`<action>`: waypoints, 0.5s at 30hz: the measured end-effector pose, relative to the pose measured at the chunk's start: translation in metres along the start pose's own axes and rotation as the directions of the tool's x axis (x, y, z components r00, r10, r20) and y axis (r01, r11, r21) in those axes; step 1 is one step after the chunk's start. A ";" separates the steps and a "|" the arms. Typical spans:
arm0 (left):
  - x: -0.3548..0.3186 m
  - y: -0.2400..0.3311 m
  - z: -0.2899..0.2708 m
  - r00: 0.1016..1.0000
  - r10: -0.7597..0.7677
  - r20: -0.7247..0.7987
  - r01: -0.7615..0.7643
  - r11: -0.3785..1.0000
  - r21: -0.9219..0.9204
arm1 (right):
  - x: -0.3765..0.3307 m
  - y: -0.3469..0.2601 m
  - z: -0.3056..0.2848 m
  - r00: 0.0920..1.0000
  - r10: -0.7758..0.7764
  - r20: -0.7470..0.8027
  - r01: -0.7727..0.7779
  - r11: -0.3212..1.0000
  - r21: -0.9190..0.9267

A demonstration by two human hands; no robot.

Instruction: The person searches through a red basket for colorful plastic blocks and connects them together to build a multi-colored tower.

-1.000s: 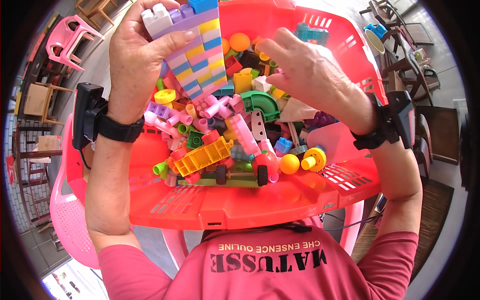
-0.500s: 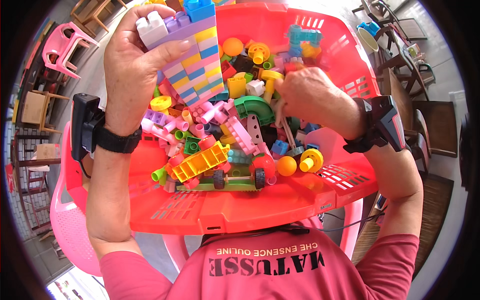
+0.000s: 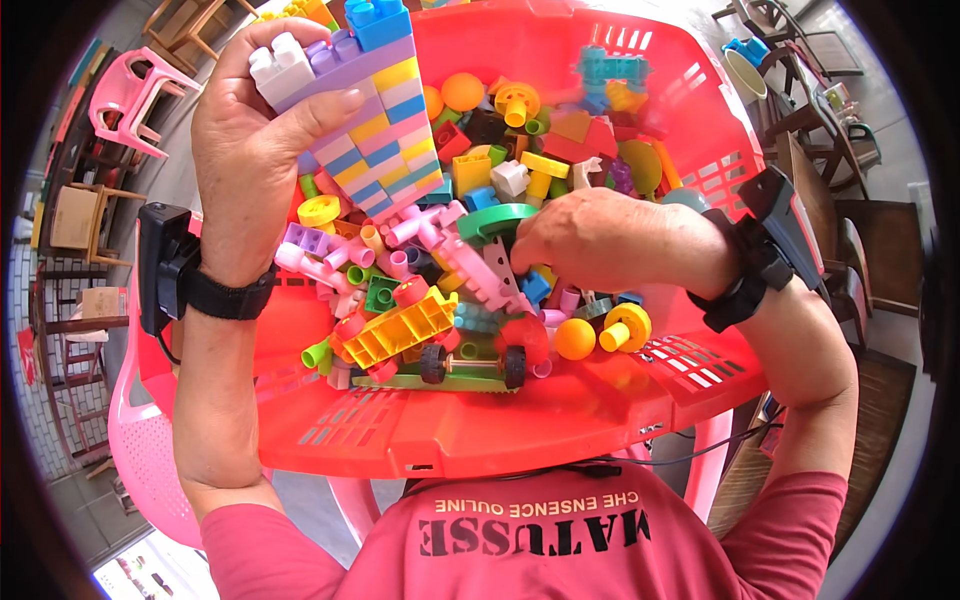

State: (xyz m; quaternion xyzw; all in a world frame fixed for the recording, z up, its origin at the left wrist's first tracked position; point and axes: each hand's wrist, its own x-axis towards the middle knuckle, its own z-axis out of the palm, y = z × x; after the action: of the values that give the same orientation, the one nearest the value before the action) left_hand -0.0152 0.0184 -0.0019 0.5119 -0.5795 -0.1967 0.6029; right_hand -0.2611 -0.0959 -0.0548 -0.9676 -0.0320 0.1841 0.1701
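Note:
My left hand (image 3: 245,140) is closed around a tall tapered stack of toy building blocks (image 3: 385,130) in purple, yellow, blue and pink, raised over the left of the basket. White, purple and blue studs show along its top. Down among the loose toys, my right hand (image 3: 590,240) has its fingers curled at the right end of a green curved block (image 3: 492,222); the fingertips are partly hidden. Just below lie a pink toothed piece (image 3: 490,275) and a yellow block with red wheels (image 3: 400,327). An orange ball (image 3: 575,339) is near my right wrist.
A red plastic basket (image 3: 450,440) with slotted walls holds the heap of toys. At its near side lies a green wheeled base (image 3: 430,381) with black tyres. A pink chair (image 3: 165,450) stands at the left under the basket; wooden furniture (image 3: 880,255) is to the right.
My right hand has moved left and nearer, from the far-right toys to the green curved block, which has tilted. The left hand and its block stack have shifted slightly left.

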 end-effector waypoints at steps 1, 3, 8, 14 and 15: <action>0.000 0.000 0.000 1.000 -0.003 -0.001 0.003 1.000 0.004 | 0.002 0.002 -0.001 0.997 -0.029 -0.067 0.031 0.999 0.021; 0.000 0.000 -0.001 1.000 -0.009 0.001 0.009 1.000 0.015 | 0.005 0.003 -0.003 0.975 -0.085 -0.207 0.098 0.994 0.056; 0.000 0.001 -0.002 0.999 -0.028 0.021 0.028 1.000 -0.011 | 0.010 -0.002 0.001 0.993 -0.024 -0.112 0.017 0.998 -0.063; -0.001 0.000 -0.002 1.000 -0.017 0.015 0.017 1.000 -0.016 | 0.004 0.005 -0.029 0.886 0.005 -0.463 -0.003 1.000 0.004; -0.001 0.001 -0.002 1.000 -0.027 0.005 0.027 1.000 -0.006 | 0.002 0.005 -0.033 0.902 -0.015 -0.431 0.000 0.999 -0.035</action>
State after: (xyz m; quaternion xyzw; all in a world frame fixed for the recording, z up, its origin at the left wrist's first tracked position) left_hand -0.0141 0.0202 -0.0014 0.5172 -0.5736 -0.2079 0.6003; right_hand -0.2470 -0.1114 -0.0283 -0.9869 -0.0003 -0.0354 0.1572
